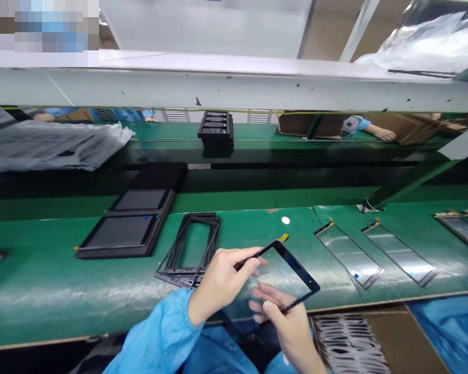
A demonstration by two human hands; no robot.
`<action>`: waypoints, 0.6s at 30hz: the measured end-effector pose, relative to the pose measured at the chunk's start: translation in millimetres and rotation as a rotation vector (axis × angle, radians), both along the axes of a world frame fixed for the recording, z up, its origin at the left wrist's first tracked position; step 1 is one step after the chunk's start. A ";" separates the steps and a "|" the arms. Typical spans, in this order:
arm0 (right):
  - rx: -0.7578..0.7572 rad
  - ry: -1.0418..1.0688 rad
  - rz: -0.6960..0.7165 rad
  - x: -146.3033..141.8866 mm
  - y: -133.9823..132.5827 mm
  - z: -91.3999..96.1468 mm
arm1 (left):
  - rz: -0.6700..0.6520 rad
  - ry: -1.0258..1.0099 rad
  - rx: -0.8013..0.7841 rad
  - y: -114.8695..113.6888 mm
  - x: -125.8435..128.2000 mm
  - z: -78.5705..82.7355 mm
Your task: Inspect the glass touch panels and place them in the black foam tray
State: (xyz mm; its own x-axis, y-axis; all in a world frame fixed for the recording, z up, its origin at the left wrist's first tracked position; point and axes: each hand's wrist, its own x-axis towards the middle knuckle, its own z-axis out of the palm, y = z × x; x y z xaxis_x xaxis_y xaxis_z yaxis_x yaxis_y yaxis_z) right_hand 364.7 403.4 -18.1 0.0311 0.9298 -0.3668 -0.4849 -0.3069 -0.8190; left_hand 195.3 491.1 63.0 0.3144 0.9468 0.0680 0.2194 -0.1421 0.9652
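The left hand (220, 285) and right hand (290, 330) hold a black-framed glass touch panel (283, 275) tilted above the green worktop (62, 296), their fingers (251, 265) pinching its edges, just beside a stack of black plastic frames (170, 254).

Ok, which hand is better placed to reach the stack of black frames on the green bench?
The left hand, probably: it pinches the black-edged glass panel and sits beside the stack of black frames, while the right hand is farther off, at the panel's lower corner.
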 end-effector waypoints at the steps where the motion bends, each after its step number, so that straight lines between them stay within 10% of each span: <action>1: -0.001 -0.007 0.025 -2.6 1.6 0.7 | 0.022 -0.003 -0.005 -1.3 -4.2 -3.0; 10: -0.016 -0.146 0.118 -21.8 14.5 13.6 | 0.151 -0.030 -0.015 -12.9 -35.5 -8.9; 14: 0.035 -0.182 0.156 -18.9 33.7 16.3 | 0.075 -0.184 -0.262 -3.3 -58.2 -13.8; 18: 0.107 -0.309 0.004 -2.2 64.4 -3.7 | 0.476 -0.425 -0.330 41.6 -122.3 -27.4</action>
